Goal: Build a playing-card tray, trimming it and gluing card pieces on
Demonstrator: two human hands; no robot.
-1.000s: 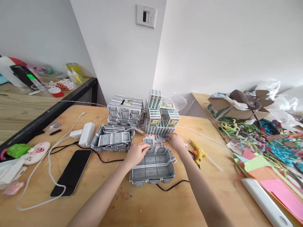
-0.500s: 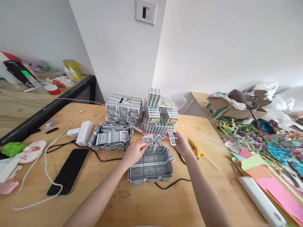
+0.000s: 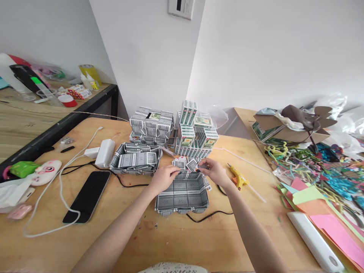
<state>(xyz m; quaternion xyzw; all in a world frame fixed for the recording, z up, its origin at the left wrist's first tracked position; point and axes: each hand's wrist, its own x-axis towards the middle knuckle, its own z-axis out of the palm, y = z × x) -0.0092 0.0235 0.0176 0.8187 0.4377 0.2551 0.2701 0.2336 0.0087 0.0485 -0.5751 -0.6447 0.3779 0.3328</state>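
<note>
An open box made of grey-backed playing cards [image 3: 182,199] sits on the table in front of me. My left hand [image 3: 165,179] is closed in a pinch at its back rim, left of the middle. Over the back right rim, my right hand [image 3: 214,171] has its fingers closed on a grey-backed playing card [image 3: 203,166], which they partly cover. Loose playing cards [image 3: 191,164] lie just behind the box, between my hands. To the left stands another card-built box [image 3: 135,170] filled with cards.
Behind are a lidded card-built box [image 3: 152,127] and stacked card packs [image 3: 186,140]. A yellow glue gun [image 3: 239,177] lies right, with a black cable [image 3: 210,218] near the box. On the left are a phone [image 3: 87,197] and white cable; coloured paper [image 3: 315,206] and craft scraps cover the right.
My right hand has moved left with a card, from beside the box to its back rim. My left hand stays at the rim. The view has shifted slightly.
</note>
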